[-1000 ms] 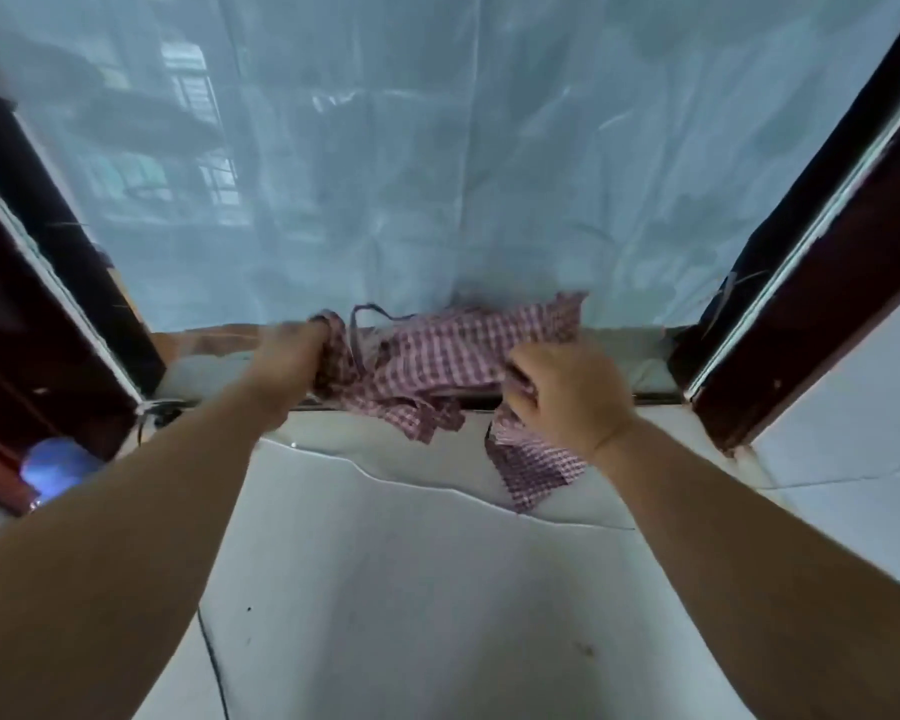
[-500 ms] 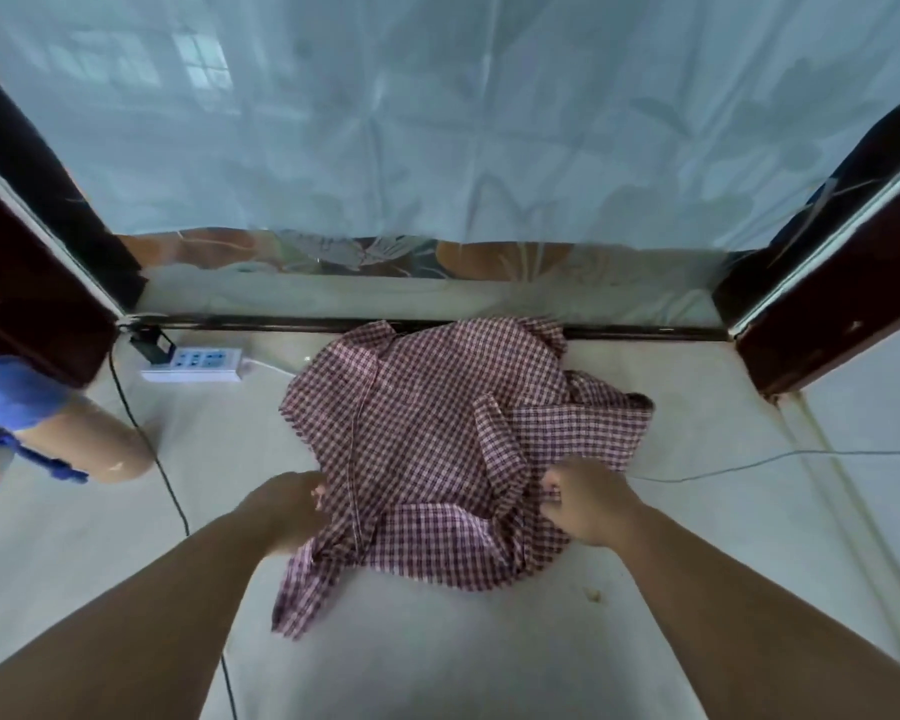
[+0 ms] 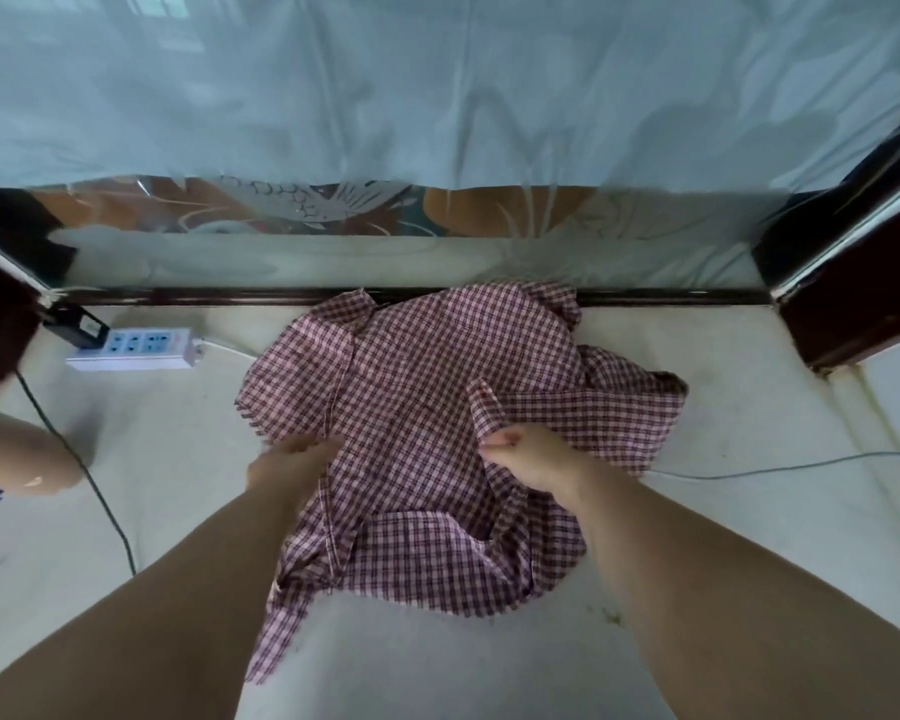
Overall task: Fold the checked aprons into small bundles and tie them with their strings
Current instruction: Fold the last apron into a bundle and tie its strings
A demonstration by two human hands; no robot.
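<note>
A red-and-white checked apron (image 3: 427,387) lies rumpled on the pale floor in front of the glass door. One of its strings (image 3: 274,636) trails toward me at the lower left. My left hand (image 3: 292,459) is blurred at the apron's left edge and seems to pinch the cloth there. My right hand (image 3: 531,454) grips a raised fold near the apron's middle right, fingers curled round it.
A white power strip (image 3: 136,348) with a black plug lies at the left by the door track, its black cable (image 3: 100,491) running toward me. A thin grey cable (image 3: 801,465) crosses the floor at the right. Dark door frames (image 3: 853,304) stand on both sides. A knee (image 3: 17,454) shows at the far left.
The apron came down from the door sill onto the floor and spread out. Both hands moved down with it and have since shifted slightly along its near part.
</note>
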